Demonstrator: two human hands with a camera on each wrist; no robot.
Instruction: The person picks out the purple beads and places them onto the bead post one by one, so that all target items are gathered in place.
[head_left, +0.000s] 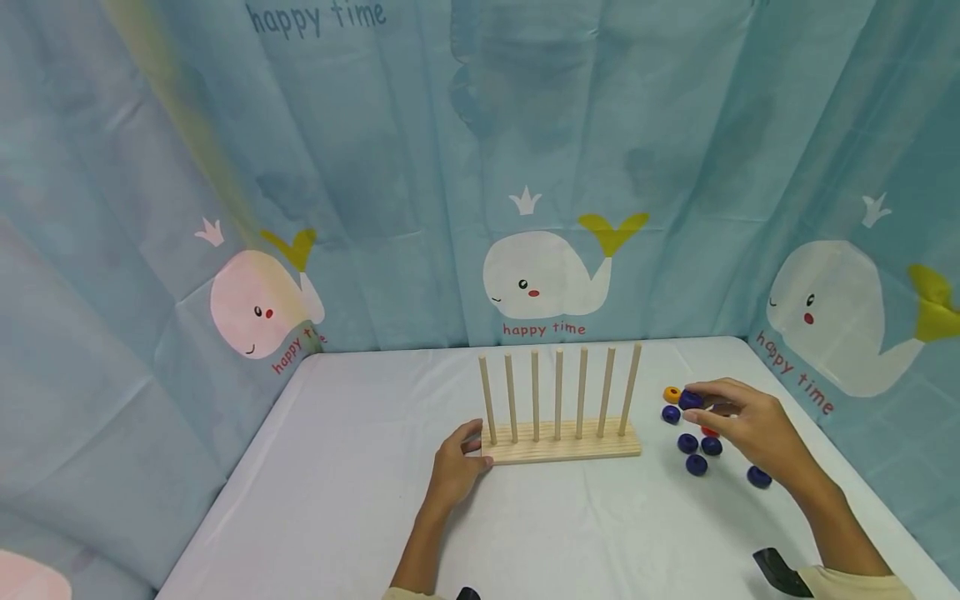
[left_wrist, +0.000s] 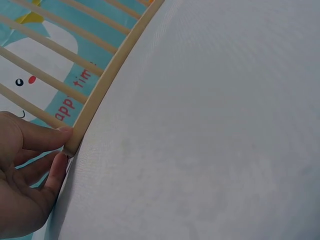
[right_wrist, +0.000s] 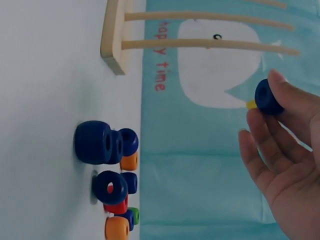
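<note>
A pale wooden peg rack [head_left: 562, 451], a flat base with a row of several upright pegs, stands on the white table. My left hand [head_left: 453, 472] holds the left end of its base; in the left wrist view the thumb and a finger [left_wrist: 59, 167] lie on either side of that end. Right of the rack, my right hand [head_left: 761, 425] pinches a dark blue bead [right_wrist: 267, 97] between thumb and fingers, raised off the table. All the pegs are bare. Below the right hand lie several blue beads [head_left: 687, 443] and an orange bead [head_left: 672, 395]; a red bead [head_left: 710, 431] is partly hidden.
One blue bead [head_left: 759, 477] lies apart, nearer the right forearm. A second orange bead [right_wrist: 117, 228] and a green bead [right_wrist: 135, 215] show in the right wrist view. A blue whale-print curtain [head_left: 405, 275] hangs behind and beside the table.
</note>
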